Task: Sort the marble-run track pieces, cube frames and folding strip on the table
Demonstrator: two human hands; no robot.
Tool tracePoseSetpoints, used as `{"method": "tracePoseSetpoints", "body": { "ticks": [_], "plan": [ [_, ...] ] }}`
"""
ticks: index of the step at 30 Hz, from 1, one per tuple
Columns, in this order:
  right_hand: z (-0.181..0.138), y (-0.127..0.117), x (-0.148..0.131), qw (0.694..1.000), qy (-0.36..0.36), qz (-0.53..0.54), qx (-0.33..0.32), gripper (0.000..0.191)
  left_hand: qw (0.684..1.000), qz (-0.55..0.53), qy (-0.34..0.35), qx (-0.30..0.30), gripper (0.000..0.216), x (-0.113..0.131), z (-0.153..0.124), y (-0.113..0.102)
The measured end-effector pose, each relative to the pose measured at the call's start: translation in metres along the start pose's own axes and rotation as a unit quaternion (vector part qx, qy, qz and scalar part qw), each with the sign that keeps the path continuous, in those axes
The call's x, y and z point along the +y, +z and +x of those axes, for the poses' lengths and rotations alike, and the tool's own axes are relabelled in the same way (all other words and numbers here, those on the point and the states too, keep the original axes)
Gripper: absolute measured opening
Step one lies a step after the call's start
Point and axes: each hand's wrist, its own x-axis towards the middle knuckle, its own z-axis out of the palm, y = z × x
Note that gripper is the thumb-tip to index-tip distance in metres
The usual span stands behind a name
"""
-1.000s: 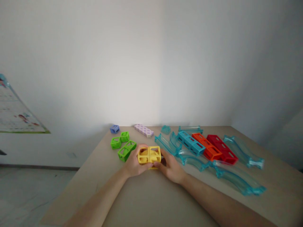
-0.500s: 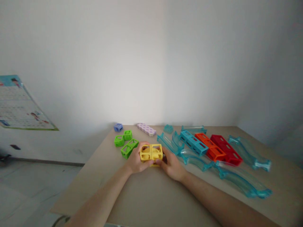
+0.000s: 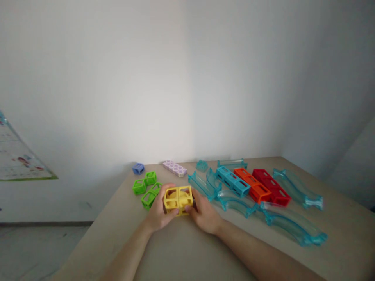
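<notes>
Blocks, yellow, held between fingers

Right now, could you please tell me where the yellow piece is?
In the head view, the yellow piece is held between the left hand and the right hand, below the picture's middle, right of the green blocks.

Lt's dim, wall brightest ctr, edges blurry.

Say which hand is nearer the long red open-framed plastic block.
Right. The right hand is left of the red block, toward the camera; the left hand is farther left, across the yellow open-framed plastic block pair.
</notes>
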Motion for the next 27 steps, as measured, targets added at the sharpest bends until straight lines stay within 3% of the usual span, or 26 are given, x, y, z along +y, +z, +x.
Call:
{"method": "tracePoseSetpoints", "body": {
  "ticks": [5,13,18,27],
  "plan": [
    [0.000,0.001,0.004,1.000,0.001,0.003,0.009,0.035,0.997,-0.069,-0.043,-0.013,0.069,-0.005,0.001,0.000],
    [0.003,0.001,0.004,1.000,0.008,0.015,0.007,0.033,0.996,-0.078,-0.041,-0.019,0.062,-0.003,0.008,0.003],
    [0.004,0.001,0.003,1.000,0.019,0.005,0.009,0.027,0.988,-0.140,-0.058,-0.022,0.062,-0.006,0.018,0.005],
    [0.005,-0.001,-0.009,0.997,0.026,0.058,-0.050,0.026,0.985,-0.142,-0.101,-0.005,0.062,0.000,0.001,-0.008]
  ]
}}
